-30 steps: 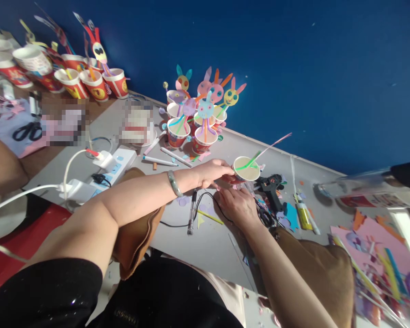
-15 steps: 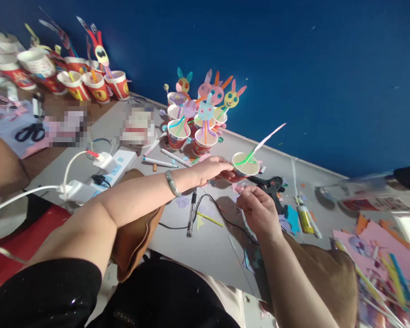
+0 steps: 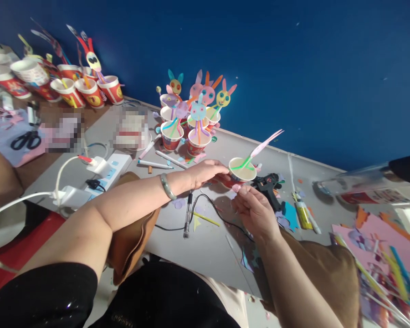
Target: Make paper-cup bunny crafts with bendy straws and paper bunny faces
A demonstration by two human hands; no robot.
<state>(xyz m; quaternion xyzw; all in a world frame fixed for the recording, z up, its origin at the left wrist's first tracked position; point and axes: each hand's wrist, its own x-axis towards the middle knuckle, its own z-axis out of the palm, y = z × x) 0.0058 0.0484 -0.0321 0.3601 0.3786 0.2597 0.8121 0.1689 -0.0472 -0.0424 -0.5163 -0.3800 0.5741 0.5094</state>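
Note:
My left hand (image 3: 208, 174) is closed round the near left side of a red and white paper cup (image 3: 235, 181), which stands on the table. Green strips (image 3: 243, 166) lie in the cup, and a pale pink paper figure with two long points (image 3: 261, 147) leans out of it to the right. A small pink paper piece (image 3: 237, 187) is pinched between the fingertips of my right hand (image 3: 256, 210), just in front of the cup's wall. Behind the cup lies a black glue gun (image 3: 269, 187). A clear pen (image 3: 188, 216) and a thin yellow strip (image 3: 207, 219) are nearer to me.
Several cups with paper animal heads (image 3: 198, 145) stand by the blue wall. More decorated cups (image 3: 112, 91) are far left. A power strip (image 3: 118, 165) with plugs sits left, a yellow bottle (image 3: 304, 216) right. A large clear bottle (image 3: 369, 193) lies at the right.
The view has shifted slightly. The paper figure in the cup now shows its two points spread apart and leans lower. Both hands keep their hold.

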